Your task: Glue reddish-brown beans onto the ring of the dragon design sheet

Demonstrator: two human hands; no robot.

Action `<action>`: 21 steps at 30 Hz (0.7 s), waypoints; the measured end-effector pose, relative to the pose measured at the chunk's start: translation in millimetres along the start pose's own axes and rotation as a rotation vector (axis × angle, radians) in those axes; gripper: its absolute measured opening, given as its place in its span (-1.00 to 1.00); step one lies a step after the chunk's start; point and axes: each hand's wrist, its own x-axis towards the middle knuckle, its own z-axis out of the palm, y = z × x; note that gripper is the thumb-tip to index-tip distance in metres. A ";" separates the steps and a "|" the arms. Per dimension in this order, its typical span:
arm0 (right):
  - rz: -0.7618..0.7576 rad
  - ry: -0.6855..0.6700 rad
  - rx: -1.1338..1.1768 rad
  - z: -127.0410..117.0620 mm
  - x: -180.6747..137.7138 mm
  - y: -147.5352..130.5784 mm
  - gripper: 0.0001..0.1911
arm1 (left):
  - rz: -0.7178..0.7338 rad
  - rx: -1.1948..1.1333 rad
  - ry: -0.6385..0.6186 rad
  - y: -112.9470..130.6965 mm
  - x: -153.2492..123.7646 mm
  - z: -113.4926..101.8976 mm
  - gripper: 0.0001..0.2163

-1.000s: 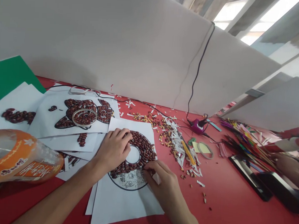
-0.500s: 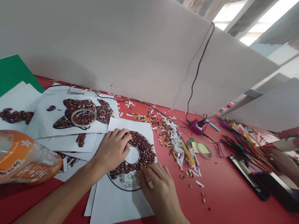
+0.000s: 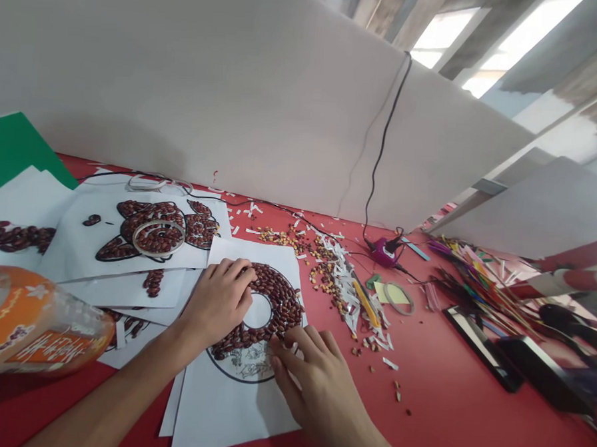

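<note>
A white sheet (image 3: 233, 407) lies on the red table (image 3: 449, 405) with a printed ring partly covered by dark red beans (image 3: 279, 302). My left hand (image 3: 219, 303) rests on the ring's left side, fingers curled down onto the beans. My right hand (image 3: 310, 377) lies at the ring's lower right edge, fingers stretched out flat with their tips touching the beans and the sheet. Neither hand visibly holds anything.
More sheets with bean pictures (image 3: 158, 226) and a tape ring (image 3: 158, 237) lie to the left. A plastic bottle with an orange label (image 3: 32, 333) sits near left. Loose seeds and paper scraps (image 3: 340, 279), a second tape ring (image 3: 399, 297), a purple glue gun (image 3: 384, 249) and coloured sticks (image 3: 480, 286) lie right.
My right hand slid left and down along the ring's lower edge and its fingers spread flatter. My left hand stayed on the beans. The view shifted slightly.
</note>
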 end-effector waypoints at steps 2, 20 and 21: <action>0.070 -0.011 0.128 -8.3 5.7 18.5 -0.76 | 0.000 0.001 -0.002 0.1 0.1 -0.1 -0.78; 0.408 -0.285 -0.339 -16.4 94.6 147.7 -0.74 | -0.010 -0.026 -0.018 1.4 0.7 -3.5 -0.80; 0.404 -0.295 -0.347 -15.6 95.7 147.5 -0.76 | -0.012 -0.026 -0.022 1.6 0.8 -3.9 -0.80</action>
